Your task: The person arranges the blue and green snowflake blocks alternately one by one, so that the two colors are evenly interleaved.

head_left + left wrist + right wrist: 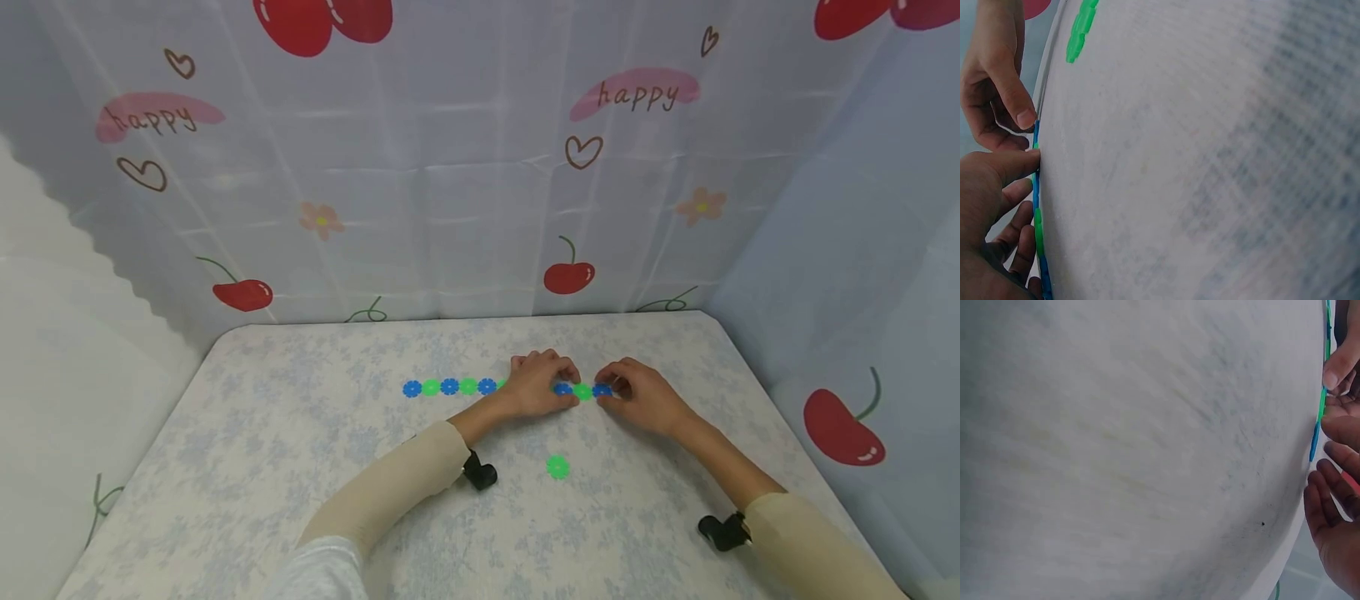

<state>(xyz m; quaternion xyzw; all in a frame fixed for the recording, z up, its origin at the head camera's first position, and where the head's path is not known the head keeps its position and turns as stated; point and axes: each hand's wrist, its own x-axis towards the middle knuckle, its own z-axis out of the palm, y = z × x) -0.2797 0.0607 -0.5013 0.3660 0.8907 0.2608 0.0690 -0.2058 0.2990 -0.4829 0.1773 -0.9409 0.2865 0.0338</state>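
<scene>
A straight row of notched plastic discs (449,387), blue and green by turns, runs across the table. My left hand (536,385) covers part of it and pinches a blue disc (562,389) near the right end between thumb and fingers. At the end of the row, my right hand (647,398) grips the last blue disc (602,390) by its edges. Between the two hands a green disc (582,392) shows. The left wrist view has the row edge-on, with the left thumb (1022,164) right at it.
One loose green disc (557,467) lies on the table nearer to me, below the row. The patterned tabletop (300,467) ends at the back against a printed curtain (450,208). Black wrist cameras (480,472) sit on both forearms.
</scene>
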